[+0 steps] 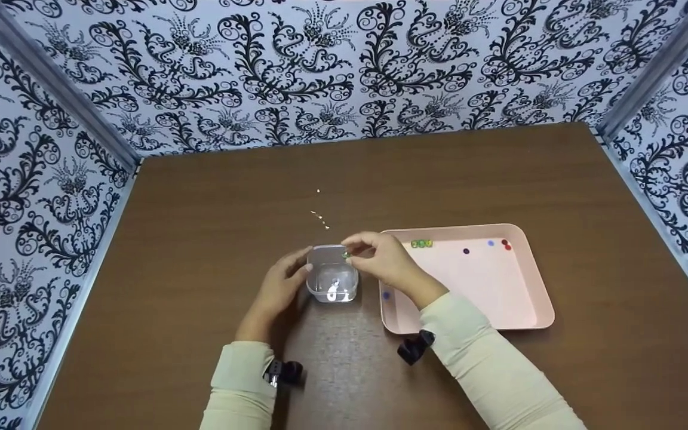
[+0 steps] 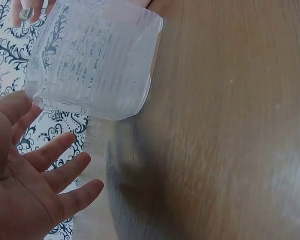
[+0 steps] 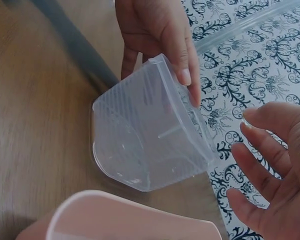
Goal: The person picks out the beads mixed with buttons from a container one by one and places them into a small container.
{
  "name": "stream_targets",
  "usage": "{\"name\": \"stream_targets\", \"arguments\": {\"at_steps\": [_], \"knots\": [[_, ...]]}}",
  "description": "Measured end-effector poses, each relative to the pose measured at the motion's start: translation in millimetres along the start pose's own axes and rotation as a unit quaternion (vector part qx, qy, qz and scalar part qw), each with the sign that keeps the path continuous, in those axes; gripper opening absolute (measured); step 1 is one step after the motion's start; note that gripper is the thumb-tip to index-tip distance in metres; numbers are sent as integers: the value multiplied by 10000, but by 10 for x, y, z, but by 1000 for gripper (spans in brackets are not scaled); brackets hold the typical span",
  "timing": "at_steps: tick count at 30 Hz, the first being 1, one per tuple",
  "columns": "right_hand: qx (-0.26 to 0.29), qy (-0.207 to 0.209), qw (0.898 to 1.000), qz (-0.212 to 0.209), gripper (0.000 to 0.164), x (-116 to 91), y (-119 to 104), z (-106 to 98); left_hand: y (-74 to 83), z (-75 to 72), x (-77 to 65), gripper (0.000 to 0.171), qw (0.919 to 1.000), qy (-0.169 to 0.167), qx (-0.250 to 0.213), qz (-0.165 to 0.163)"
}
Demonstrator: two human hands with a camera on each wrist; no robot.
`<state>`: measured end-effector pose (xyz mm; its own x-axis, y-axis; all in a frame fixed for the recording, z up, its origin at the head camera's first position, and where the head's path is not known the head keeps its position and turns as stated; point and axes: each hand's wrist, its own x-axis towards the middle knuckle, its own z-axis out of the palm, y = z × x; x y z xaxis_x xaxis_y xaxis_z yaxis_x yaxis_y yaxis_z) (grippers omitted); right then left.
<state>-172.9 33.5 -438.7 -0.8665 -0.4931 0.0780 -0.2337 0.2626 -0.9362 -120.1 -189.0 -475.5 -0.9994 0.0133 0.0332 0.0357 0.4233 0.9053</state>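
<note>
A clear plastic container [image 1: 333,292] stands on the table, and no contents show in it. My left hand [image 1: 278,285] holds its left rim between thumb and forefinger, the other fingers spread in the left wrist view. Over the right rim, my right hand [image 1: 389,260] pinches a small greenish glass marble [image 2: 25,14] between thumb and fingertip. The marble is mostly hidden in the right wrist view. Right of the container lies a pink tray [image 1: 535,292]. A row of green and yellow marbles [image 1: 421,243] sits along its back wall.
Other small round pieces lie in the tray: a dark purple one [image 1: 466,251], blue ones [image 1: 491,243] and red ones [image 1: 507,247]. Small white specks [image 1: 320,218] show on the brown table [image 1: 212,203] behind the container. Patterned walls [image 1: 296,71] stand at the back and sides.
</note>
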Motion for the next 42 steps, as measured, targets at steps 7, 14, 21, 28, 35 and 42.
{"name": "stream_targets", "arguments": {"at_steps": [7, 14, 21, 28, 35, 42], "knots": [[-54, -100, 9999, -123, 27, 25, -10, 66, 19, -1, -3, 38, 10000, 26, 8, 9], [-454, -227, 9987, -30, 27, 35, -46, 129, 17, 12, -13, 38, 10000, 48, -56, -35], [-725, -295, 9969, -91, 26, 47, -71, 179, -5, 14, -7, 38, 9999, 56, -85, 19], [-942, -279, 9949, -243, 24, 59, -100, 206, -7, 10, -2, 38, 9999, 54, -113, 18], [-1234, -291, 9915, -292, 22, 72, -100, 223, 21, 5, -3, 39, 9999, 12, -100, 40], [-1685, -308, 9850, -222, 22, 80, -116, 247, 8, 2, -5, 39, 10000, 17, -49, 76]]}}
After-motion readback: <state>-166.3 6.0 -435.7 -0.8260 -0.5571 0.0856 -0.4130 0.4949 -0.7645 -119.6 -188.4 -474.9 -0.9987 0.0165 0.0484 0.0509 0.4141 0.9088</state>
